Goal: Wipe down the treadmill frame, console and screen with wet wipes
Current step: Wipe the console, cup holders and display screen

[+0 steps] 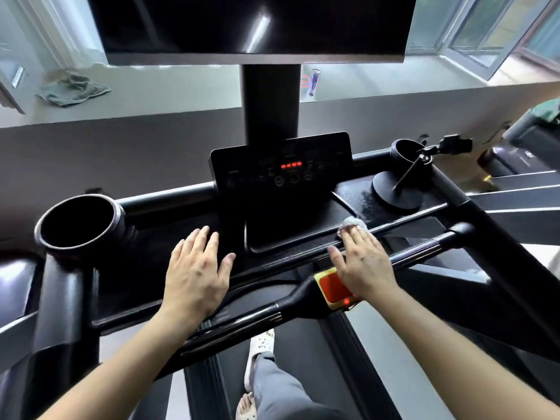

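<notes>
The right hand (363, 262) lies flat with fingers spread, pressing a small white wet wipe (353, 224) onto the black treadmill console tray (342, 207), just right of the black control panel with red lights (283, 166). The left hand (197, 271) is open and empty, resting flat on the tray's left side.

The wrist of the right hand is right over the big red stop button in its yellow frame (333, 287). I think a slip back could bump it.

The wipe is close to the panel buttons, so a wide swipe might press one. Water could also drip in.

The black round-foot phone stand (400, 186) sits near the wipe and could tip if pushed.

The big dark screen (257, 22) above looks shiny, but I cannot tell if it is clean.
</notes>
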